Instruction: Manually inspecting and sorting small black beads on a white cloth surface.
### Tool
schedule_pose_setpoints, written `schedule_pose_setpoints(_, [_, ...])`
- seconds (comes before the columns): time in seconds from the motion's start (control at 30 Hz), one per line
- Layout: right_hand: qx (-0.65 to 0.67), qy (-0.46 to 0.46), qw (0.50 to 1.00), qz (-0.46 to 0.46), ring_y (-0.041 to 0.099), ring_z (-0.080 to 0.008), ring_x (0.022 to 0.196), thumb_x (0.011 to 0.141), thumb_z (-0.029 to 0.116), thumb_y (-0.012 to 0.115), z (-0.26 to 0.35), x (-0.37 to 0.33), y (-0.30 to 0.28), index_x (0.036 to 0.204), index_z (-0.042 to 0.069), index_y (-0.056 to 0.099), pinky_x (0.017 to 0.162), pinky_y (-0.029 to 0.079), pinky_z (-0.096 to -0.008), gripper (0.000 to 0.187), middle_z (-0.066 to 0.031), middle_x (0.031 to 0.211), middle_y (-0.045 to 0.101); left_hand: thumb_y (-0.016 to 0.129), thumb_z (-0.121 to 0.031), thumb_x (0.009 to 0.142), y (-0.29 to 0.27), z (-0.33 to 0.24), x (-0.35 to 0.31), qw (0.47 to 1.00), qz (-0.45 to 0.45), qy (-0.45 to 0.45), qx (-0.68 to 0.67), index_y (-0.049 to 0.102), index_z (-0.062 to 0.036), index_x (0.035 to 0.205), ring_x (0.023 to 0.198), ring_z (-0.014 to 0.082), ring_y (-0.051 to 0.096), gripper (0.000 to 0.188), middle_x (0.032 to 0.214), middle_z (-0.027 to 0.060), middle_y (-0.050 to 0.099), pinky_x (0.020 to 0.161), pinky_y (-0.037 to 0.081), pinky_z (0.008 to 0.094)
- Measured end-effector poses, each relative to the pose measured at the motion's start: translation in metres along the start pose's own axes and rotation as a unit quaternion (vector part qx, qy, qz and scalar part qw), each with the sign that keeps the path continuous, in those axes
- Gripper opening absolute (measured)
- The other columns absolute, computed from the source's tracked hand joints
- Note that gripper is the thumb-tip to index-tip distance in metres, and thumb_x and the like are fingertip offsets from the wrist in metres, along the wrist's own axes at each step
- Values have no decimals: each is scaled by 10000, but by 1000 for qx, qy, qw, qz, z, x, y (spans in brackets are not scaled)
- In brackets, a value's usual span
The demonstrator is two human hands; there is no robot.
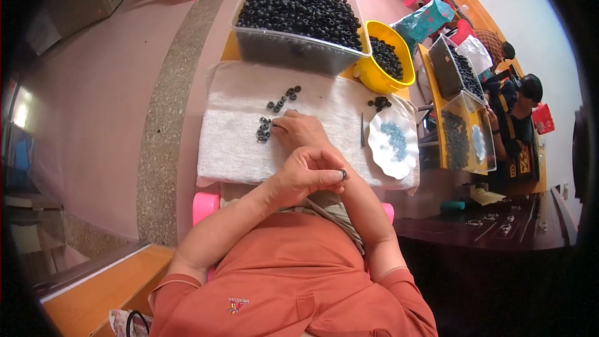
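Left hand [307,175]: Seen from the head camera, a person in an orange-red shirt [287,268] pinches a small black ring-shaped piece [344,175] between thumb and finger at the center of the frame. So small a piece could slip free if the pinch slackens or rolls.

Right hand [301,130]: Fingers drawn narrow reach the loose black pieces [263,130] left of center; whether they grip one cannot be told. A hurried sweep might scatter the group.

Crossed arms: The left hand overlaps the bare right forearm [360,200]; a bump between them could jar the pinched piece loose.

White cloth [231,150]: More black pieces trail toward the upper part of the fabric. Their round shape could let them roll if the cloth is tugged.

Scalloped white dish [375,130]: Right of center, it holds pale blue beads [394,140], with a slender dark tool [362,130] just beside it. A stray right elbow could tip out beads or nudge the tool.

Bin and basin: At the top of the frame, a clear plastic bin [281,48] heaped with black pieces stands by a round yellow basin [374,80]; a knock could spill some onto the wooden tabletop [230,48].
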State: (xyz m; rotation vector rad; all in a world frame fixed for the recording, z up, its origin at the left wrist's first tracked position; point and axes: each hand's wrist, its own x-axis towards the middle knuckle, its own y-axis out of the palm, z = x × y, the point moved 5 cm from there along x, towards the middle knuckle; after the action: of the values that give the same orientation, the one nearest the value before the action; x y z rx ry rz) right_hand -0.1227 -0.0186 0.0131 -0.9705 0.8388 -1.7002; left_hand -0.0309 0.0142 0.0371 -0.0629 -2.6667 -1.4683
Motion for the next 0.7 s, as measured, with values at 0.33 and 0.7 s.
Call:
schedule_pose_setpoints(0.33, [35,-57,998,-4,637,-361,766,844,155,669,8,-4,-5,828,44,649,657,517,-432,113,-147,866,631,681,-12,881,-7,4,1,1000,-18,-9,7,656,-33,1012,873,173,680,135,973,90,690,809,596,352])
schedule_pose_setpoints(0.7, [401,72,906,-115,605,-91,770,817,-21,718,-40,-44,-32,913,-30,681,660,494,-241,103,-41,849,677,695,-61,882,-13,-6,3,995,-80,24,52,645,-36,983,825,152,668,115,940,69,685,785,581,296])
